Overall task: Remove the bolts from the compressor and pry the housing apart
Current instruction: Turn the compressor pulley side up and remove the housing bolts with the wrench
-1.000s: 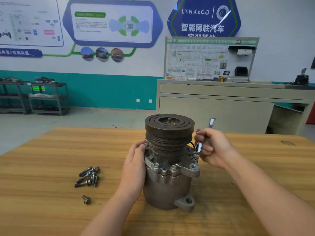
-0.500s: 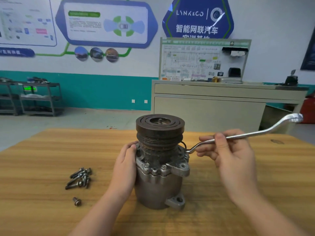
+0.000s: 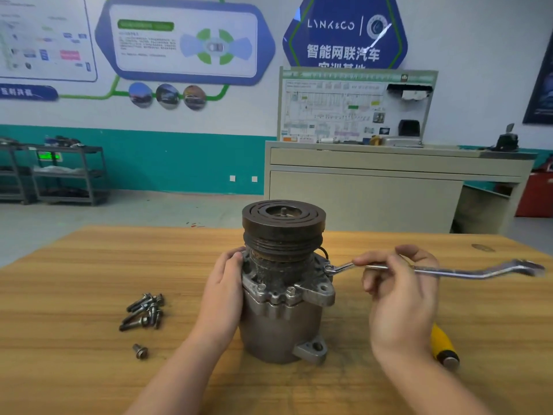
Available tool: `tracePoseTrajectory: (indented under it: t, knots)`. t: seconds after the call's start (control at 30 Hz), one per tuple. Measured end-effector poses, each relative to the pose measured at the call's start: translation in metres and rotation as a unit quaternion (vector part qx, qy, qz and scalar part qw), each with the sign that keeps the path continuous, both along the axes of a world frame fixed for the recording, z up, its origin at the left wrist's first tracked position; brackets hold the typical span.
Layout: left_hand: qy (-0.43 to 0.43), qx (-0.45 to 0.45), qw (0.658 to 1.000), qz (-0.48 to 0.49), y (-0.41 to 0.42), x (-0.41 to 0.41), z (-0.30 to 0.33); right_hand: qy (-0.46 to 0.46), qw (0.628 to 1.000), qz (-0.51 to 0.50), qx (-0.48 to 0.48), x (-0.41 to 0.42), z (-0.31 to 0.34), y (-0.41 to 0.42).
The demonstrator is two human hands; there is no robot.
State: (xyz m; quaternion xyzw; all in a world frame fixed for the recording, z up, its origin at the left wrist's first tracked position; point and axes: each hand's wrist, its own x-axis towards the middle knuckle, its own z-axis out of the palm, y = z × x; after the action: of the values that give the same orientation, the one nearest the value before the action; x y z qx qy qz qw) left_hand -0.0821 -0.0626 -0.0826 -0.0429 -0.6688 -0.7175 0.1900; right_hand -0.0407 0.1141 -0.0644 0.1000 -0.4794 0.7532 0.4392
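A grey metal compressor (image 3: pixel 281 324) stands upright on the wooden table (image 3: pixel 74 280), its dark grooved pulley (image 3: pixel 282 227) on top. My left hand (image 3: pixel 223 295) presses flat against the compressor's left side with straight fingers. My right hand (image 3: pixel 398 292) pinches the shaft of a chrome ring wrench (image 3: pixel 466 272) between thumb and fingers. The wrench's ring end sits on a bolt at the flange's right rear, and its handle points right. Two bolts (image 3: pixel 275 290) show on the flange's front. Several removed bolts (image 3: pixel 145 311) lie in a pile to the left, and one short bolt (image 3: pixel 140 351) lies nearer me.
A yellow-handled tool (image 3: pixel 444 347) lies on the table, partly behind my right wrist. Beyond the table stand a beige cabinet (image 3: pixel 374 187) with a display board and grey shelving racks (image 3: pixel 59 175) against the far left wall.
My right hand has swung the wrench handle from upright out to the right, and it now lies nearly level. The left hand stays on the compressor. The camera view shifted slightly.
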Motion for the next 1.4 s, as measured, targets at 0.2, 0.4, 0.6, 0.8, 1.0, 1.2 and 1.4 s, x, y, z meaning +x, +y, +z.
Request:
tracePoseTrajectory:
  t: [0.2, 0.4, 0.6, 0.8, 1.0, 1.2, 1.4]
  knots:
    - [0.001, 0.009, 1.0, 0.0, 0.0, -0.003, -0.003, -0.298, 0.896, 0.31, -0.114, -0.062, 0.027, 0.022]
    - [0.018, 0.009, 1.0, -0.006, 0.0, -0.006, -0.006, -0.237, 0.88, 0.392, -0.121, -0.072, 0.047, 0.037]
    - [-0.028, 0.05, 0.997, -0.052, -0.007, -0.012, -0.008, -0.256, 0.885, 0.324, 0.215, -0.029, 0.016, 0.054]
    - [-0.066, 0.071, 0.988, -0.123, -0.012, -0.015, 0.0, -0.238, 0.876, 0.281, 0.312, -0.03, 0.008, 0.038]
    - [-0.079, 0.085, 0.987, -0.109, -0.011, -0.018, -0.001, -0.197, 0.86, 0.297, 0.365, -0.029, 0.003, 0.045]
    - [-0.067, 0.078, 0.99, -0.098, -0.008, -0.015, -0.001, -0.188, 0.887, 0.303, 0.292, -0.03, -0.003, 0.035]
    - [-0.084, 0.082, 0.989, -0.087, -0.005, -0.011, 0.004, -0.184, 0.885, 0.304, 0.302, -0.029, -0.007, 0.038]
